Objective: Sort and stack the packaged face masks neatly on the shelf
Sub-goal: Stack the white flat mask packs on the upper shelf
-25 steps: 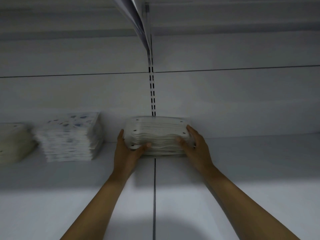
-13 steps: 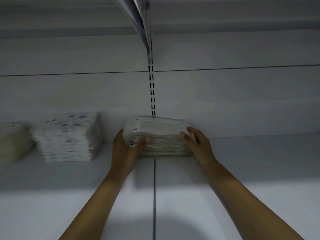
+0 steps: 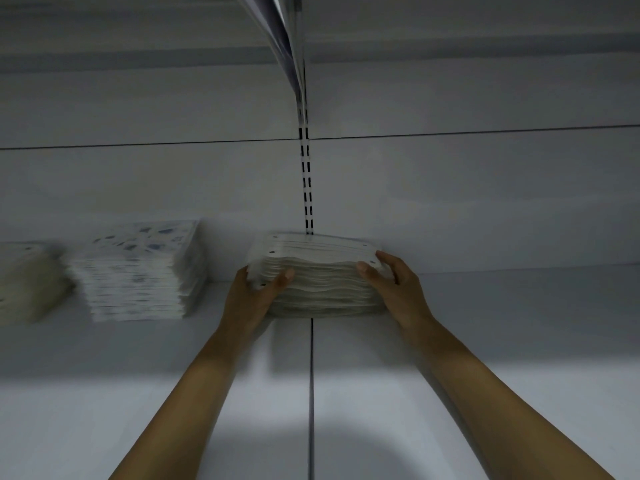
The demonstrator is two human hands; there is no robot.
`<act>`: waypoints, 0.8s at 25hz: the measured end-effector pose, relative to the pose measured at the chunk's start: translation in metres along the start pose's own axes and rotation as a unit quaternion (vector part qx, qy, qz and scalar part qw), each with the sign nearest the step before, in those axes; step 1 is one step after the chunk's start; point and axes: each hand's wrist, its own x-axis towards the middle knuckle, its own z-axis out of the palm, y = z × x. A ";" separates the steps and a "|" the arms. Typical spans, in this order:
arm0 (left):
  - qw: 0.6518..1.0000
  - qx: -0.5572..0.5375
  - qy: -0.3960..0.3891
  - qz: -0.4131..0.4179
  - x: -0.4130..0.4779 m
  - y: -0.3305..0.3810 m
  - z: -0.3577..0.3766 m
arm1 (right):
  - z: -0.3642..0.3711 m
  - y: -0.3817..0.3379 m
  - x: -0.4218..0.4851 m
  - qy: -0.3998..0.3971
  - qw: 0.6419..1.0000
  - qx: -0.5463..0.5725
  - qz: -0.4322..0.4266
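Observation:
A thick stack of white packaged face masks (image 3: pixel 322 278) sits on the white shelf (image 3: pixel 450 341) against the back wall, straddling the seam between two shelf boards. My left hand (image 3: pixel 252 292) grips its left end, thumb across the front edge. My right hand (image 3: pixel 394 285) grips its right end, thumb on the front and fingers wrapped round the side. Both forearms reach up from the bottom of the view.
A stack of blue-speckled mask packs (image 3: pixel 142 271) stands to the left, and a cream-coloured stack (image 3: pixel 27 282) lies at the far left edge. A slotted upright (image 3: pixel 306 181) runs up the back wall. An upper shelf bracket (image 3: pixel 280 36) hangs overhead.
My right hand has slid slightly up the stack's right end. The stack stays in place, and the left hand has barely moved.

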 end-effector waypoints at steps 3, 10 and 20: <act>0.999 0.021 0.020 -0.026 -0.003 0.004 0.003 | -0.003 -0.001 -0.001 0.000 1.000 -0.009 0.003; 0.954 0.200 0.137 0.176 -0.019 -0.001 0.005 | -0.002 0.012 -0.006 0.012 0.993 -0.097 -0.067; 0.813 0.476 0.108 0.317 -0.013 -0.019 0.010 | -0.001 0.020 -0.006 0.013 0.987 -0.129 -0.096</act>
